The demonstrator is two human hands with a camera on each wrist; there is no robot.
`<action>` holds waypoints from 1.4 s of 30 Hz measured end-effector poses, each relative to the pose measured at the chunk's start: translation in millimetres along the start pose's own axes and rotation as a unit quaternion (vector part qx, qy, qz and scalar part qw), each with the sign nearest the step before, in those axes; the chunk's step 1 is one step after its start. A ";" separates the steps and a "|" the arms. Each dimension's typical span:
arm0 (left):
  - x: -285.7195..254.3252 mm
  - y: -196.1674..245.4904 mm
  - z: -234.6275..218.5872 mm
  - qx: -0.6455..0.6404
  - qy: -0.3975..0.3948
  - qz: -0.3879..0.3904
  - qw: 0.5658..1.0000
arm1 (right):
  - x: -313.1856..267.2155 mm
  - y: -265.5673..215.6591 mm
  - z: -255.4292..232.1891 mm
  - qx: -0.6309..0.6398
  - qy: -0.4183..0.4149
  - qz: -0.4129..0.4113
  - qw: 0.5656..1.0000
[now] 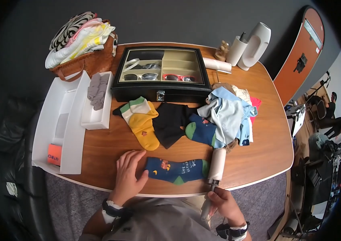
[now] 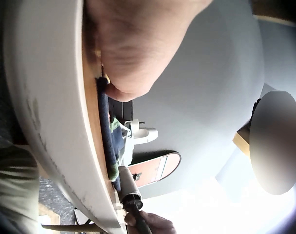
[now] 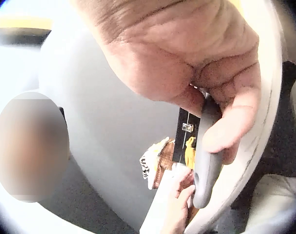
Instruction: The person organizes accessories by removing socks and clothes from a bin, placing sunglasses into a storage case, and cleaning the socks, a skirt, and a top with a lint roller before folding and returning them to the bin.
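Observation:
A navy sock (image 1: 168,170) with green heel and toe lies flat near the table's front edge, lettering and a small picture on it. My left hand (image 1: 129,176) rests at its cuff end, fingers spread over the tabletop and thumb at the fabric. With my right hand (image 1: 226,204) I grip the grey handle (image 3: 210,161) of a lint roller. Its white roll (image 1: 217,164) stands over the sock's toe end. Behind lie a yellow sock (image 1: 143,126), a black cloth item (image 1: 170,122) and another navy sock (image 1: 202,130).
A black glasses case (image 1: 138,90) with a clear lid holds sunglasses. Light-blue clothing (image 1: 230,110) is heaped to its right. On the left stand a white box (image 1: 44,132), a smaller box (image 1: 98,119) with a grey sock, and a brown basket (image 1: 74,66) of cloths. Bottles stand back right.

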State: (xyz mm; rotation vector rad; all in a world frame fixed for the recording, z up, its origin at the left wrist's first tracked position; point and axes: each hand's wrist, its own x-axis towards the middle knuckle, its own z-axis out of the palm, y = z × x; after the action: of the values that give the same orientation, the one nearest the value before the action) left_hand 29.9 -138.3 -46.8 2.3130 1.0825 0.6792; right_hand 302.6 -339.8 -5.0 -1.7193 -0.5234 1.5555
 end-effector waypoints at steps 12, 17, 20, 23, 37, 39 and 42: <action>-2.8 -5.0 0.3 -0.059 0.019 -0.021 0.998 | 40.5 -38.1 94.0 -0.194 -0.268 -0.086 0.940; -3.5 -9.5 4.2 -0.051 0.030 -0.003 0.998 | 51.2 -33.2 100.6 -0.210 -0.267 0.018 0.940; -2.5 -5.3 4.5 -0.043 0.028 0.003 0.999 | 53.0 -23.6 96.0 -0.191 -0.257 0.023 0.947; 0.6 -2.0 1.5 -0.023 0.016 0.014 1.000 | 49.1 -23.1 90.5 -0.156 -0.236 0.031 0.959; 1.1 1.1 3.5 0.012 0.005 0.015 1.000 | 14.2 -9.8 5.2 -0.041 -0.085 0.057 0.994; 0.8 0.6 3.6 0.012 0.006 0.016 1.000 | 7.7 -7.6 -0.3 -0.024 -0.056 0.052 0.997; 0.9 0.5 2.7 0.009 0.003 0.013 1.000 | 4.3 -2.8 -7.8 0.000 -0.025 0.040 0.999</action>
State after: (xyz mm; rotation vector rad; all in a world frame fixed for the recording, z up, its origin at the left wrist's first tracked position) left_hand 32.3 -138.5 -48.3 2.3461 1.0662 0.6889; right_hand 311.5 -336.8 -5.9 -1.7236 -0.4856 1.6590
